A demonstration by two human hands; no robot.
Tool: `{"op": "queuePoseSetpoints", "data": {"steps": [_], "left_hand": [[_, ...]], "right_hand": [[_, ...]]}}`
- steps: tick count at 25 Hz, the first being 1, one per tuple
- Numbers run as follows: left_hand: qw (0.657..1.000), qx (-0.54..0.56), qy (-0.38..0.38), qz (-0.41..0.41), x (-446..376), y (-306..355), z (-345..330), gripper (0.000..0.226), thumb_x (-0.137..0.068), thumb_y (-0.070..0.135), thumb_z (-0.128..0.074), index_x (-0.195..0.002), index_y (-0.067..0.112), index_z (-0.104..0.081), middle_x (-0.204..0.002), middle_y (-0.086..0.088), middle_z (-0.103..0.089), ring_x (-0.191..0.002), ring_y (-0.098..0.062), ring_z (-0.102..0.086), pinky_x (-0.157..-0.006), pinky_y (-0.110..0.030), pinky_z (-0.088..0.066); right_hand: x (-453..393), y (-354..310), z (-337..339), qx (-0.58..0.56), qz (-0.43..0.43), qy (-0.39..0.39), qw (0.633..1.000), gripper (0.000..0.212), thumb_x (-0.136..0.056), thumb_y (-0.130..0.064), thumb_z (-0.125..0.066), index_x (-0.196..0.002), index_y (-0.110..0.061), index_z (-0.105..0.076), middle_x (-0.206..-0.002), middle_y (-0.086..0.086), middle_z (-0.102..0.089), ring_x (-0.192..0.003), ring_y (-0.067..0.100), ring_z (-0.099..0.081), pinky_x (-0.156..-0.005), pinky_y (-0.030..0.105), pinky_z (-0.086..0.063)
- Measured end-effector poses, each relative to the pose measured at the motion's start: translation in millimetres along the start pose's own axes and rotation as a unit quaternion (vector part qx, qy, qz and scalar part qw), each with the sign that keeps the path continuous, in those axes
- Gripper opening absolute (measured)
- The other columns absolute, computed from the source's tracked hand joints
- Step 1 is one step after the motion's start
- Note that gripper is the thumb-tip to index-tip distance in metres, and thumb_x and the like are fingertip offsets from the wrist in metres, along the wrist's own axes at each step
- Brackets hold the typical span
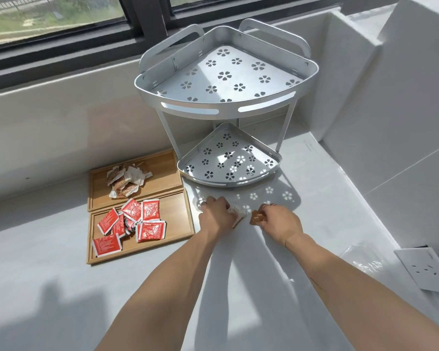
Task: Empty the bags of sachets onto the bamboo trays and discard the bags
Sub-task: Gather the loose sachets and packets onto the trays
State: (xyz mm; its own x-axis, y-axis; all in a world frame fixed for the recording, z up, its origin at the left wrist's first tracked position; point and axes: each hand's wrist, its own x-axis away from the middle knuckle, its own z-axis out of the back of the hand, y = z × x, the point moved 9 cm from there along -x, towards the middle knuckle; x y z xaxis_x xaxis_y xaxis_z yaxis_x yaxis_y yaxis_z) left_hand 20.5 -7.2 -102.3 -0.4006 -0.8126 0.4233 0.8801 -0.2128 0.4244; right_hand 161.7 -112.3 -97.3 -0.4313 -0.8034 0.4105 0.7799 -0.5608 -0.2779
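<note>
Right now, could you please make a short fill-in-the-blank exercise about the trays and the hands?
1. The red sachets lie on the ___ bamboo tray.
2. The right hand pinches a ___ sachet.
3. The two-tier corner rack holds ___ sachets.

Missing words: nearer; brown; no

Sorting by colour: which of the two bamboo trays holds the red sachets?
The nearer bamboo tray, closest to the left hand, holds the red sachets; the farther bamboo tray holds brown-and-white sachets.
</note>
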Motion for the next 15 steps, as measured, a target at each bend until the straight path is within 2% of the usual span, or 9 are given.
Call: {"op": "queuePoseSetpoints", "data": {"steps": [4,6,9,13,15], "left_hand": [[0.997,0.049,-0.044,-0.027,21,-4,-7,0.011,-0.081,0.022,-0.054,-0.088,0.017,-0.046,-0.096,-0.011,-0.066,-0.091,-0.034,-0.063,-0.075,-0.038,-0.049],[0.997,0.044,-0.047,-0.035,35,-13,0,0.014,-0.082,0.022,-0.053,-0.095,0.016,-0.049,-0.096,-0.012,-0.067,-0.091,-0.035,-0.063,-0.074,-0.039,-0.05],[0.998,0.032,-0.057,-0.025,53,-37,13,0.029,-0.082,0.023,-0.057,-0.111,0.016,-0.056,-0.108,-0.011,-0.068,-0.101,-0.033,-0.062,-0.077,-0.034,-0.047],[0.997,0.039,-0.059,-0.01,70,-86,45,0.031,-0.077,0.019,-0.063,-0.108,0.019,-0.065,-0.11,-0.011,-0.07,-0.101,-0.03,-0.064,-0.081,-0.035,-0.054],[0.997,0.046,-0.065,0.005,76,-117,61,0.031,-0.076,0.016,-0.065,-0.107,0.019,-0.066,-0.108,-0.01,-0.07,-0.098,-0.029,-0.064,-0.081,-0.035,-0.055]], "right_hand": [[16,-6,-9,-0.004,-0.008,-0.018,1.0,0.014,-0.086,-0.024,-0.056,-0.095,-0.017,-0.064,-0.098,0.002,-0.07,-0.095,0.028,-0.063,-0.065,0.03,-0.041],[26,-16,-11,-0.003,0.001,-0.025,1.0,0.016,-0.088,-0.03,-0.059,-0.097,-0.018,-0.064,-0.099,0.001,-0.069,-0.095,0.028,-0.062,-0.066,0.03,-0.039],[36,-39,-12,-0.02,0.013,-0.031,0.999,0.018,-0.085,-0.032,-0.064,-0.097,-0.019,-0.065,-0.095,-0.002,-0.068,-0.084,0.023,-0.058,-0.061,0.025,-0.038],[41,-92,-14,-0.028,0.061,-0.047,0.997,0.022,-0.082,-0.034,-0.065,-0.101,-0.024,-0.065,-0.098,0.0,-0.069,-0.086,0.02,-0.057,-0.065,0.026,-0.041],[40,-123,-14,-0.012,0.088,-0.05,0.995,0.018,-0.082,-0.035,-0.065,-0.097,-0.025,-0.067,-0.096,0.0,-0.07,-0.084,0.02,-0.057,-0.059,0.027,-0.037]]}}
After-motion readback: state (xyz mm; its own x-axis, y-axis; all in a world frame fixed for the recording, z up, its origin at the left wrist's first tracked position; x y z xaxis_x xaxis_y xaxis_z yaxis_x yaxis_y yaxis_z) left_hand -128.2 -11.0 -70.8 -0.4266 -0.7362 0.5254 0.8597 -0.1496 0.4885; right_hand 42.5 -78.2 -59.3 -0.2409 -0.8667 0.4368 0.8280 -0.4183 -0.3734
